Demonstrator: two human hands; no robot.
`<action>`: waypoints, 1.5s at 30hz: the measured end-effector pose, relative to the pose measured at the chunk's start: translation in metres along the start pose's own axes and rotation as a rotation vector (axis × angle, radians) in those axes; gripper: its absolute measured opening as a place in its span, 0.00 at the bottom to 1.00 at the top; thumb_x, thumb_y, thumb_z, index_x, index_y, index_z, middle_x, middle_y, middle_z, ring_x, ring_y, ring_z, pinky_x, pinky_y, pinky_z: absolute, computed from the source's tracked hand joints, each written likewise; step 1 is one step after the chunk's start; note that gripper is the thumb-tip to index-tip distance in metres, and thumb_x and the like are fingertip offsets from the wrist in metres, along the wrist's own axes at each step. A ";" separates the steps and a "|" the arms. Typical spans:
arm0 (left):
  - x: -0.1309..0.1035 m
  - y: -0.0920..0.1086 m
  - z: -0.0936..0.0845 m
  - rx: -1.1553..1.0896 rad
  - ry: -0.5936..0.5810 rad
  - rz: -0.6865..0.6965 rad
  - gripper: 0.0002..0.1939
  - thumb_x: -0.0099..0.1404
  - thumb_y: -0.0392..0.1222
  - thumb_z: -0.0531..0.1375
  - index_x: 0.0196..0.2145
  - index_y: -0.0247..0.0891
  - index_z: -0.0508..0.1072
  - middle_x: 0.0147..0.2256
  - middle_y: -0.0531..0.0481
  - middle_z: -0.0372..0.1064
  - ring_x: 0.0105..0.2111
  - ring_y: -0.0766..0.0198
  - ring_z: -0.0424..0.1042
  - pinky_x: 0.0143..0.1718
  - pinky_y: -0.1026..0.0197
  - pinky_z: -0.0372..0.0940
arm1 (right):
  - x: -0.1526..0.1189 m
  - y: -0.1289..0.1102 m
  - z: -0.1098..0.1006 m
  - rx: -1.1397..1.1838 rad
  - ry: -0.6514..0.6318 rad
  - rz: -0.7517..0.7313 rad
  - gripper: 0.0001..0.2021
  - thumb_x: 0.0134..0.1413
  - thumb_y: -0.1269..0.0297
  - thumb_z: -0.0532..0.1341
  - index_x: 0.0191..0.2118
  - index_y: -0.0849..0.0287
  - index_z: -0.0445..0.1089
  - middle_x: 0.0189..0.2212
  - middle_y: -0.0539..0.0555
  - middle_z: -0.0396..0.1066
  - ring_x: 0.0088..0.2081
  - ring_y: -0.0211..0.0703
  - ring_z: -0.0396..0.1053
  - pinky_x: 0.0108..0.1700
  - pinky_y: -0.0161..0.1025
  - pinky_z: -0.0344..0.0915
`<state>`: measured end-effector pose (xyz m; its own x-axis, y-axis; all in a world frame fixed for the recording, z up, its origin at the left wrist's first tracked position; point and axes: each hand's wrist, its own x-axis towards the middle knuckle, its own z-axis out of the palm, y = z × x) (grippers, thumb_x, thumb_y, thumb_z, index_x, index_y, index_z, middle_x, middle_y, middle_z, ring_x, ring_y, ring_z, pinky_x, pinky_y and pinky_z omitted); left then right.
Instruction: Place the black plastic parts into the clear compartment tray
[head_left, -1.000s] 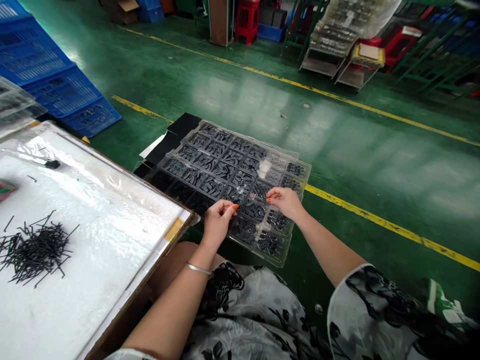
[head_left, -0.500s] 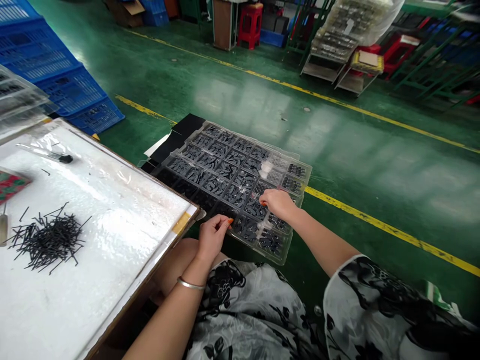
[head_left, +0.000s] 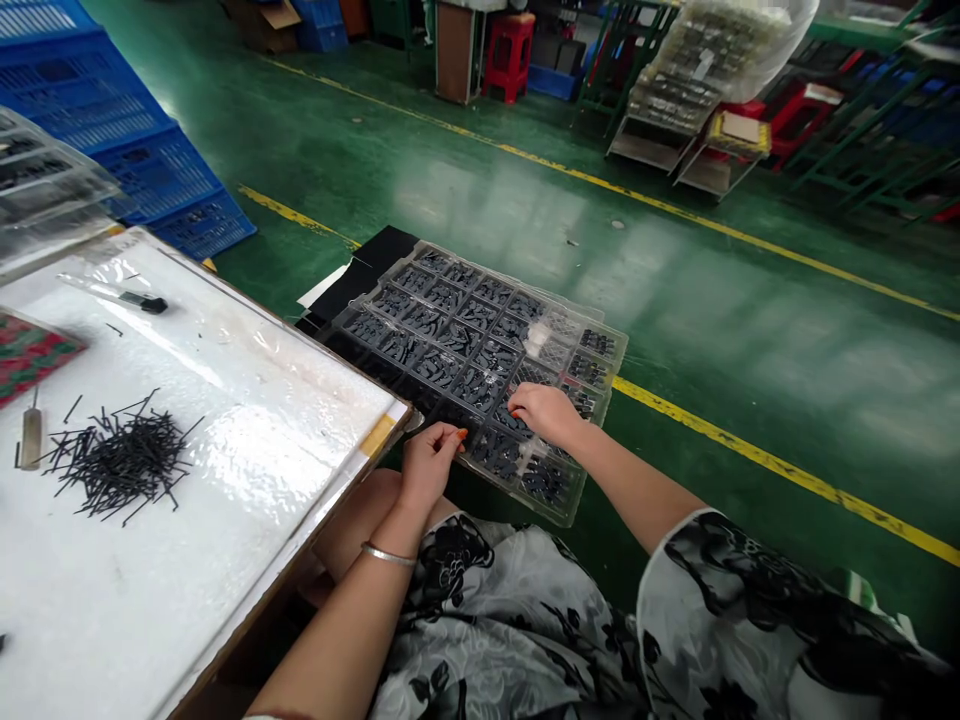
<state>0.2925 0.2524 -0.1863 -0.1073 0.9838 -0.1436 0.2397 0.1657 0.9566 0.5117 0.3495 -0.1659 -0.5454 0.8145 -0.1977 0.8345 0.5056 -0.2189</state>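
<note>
In the head view, the person's left hand (head_left: 430, 462) has thumb and forefinger together near the compartment tray (head_left: 566, 512); any part between them is too small to tell. The right hand (head_left: 549, 412) curls over black parts (head_left: 480, 388) in the tray, fingertips mostly hidden, their grip unclear. Compartments beside the surface (head_left: 172, 600) are dark.
</note>
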 end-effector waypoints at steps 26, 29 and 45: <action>-0.009 -0.004 -0.006 -0.124 0.007 0.044 0.15 0.62 0.49 0.58 0.26 0.35 0.71 0.23 0.52 0.68 0.26 0.66 0.65 0.28 0.66 0.57 | -0.013 0.014 0.000 -0.038 0.156 0.255 0.07 0.51 0.69 0.62 0.38 0.56 0.71 0.38 0.53 0.72 0.36 0.42 0.69 0.32 0.34 0.58; -0.018 0.002 -0.009 -0.152 -0.004 0.077 0.12 0.63 0.44 0.57 0.26 0.34 0.71 0.23 0.52 0.68 0.26 0.66 0.64 0.29 0.66 0.57 | -0.018 0.007 -0.010 0.009 0.244 0.284 0.06 0.50 0.66 0.63 0.36 0.56 0.71 0.36 0.52 0.72 0.34 0.41 0.69 0.33 0.35 0.60; -0.242 0.096 -0.166 0.182 -0.128 0.507 0.07 0.66 0.39 0.58 0.38 0.35 0.75 0.35 0.48 0.75 0.37 0.66 0.73 0.42 0.67 0.65 | -0.008 -0.302 -0.107 0.646 0.267 -0.512 0.07 0.54 0.61 0.62 0.37 0.56 0.74 0.30 0.51 0.73 0.26 0.37 0.68 0.28 0.35 0.63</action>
<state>0.1811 0.0190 -0.0180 0.1800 0.9421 0.2830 0.3946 -0.3327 0.8565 0.2724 0.2202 0.0041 -0.7376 0.6111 0.2873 0.2388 0.6340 -0.7355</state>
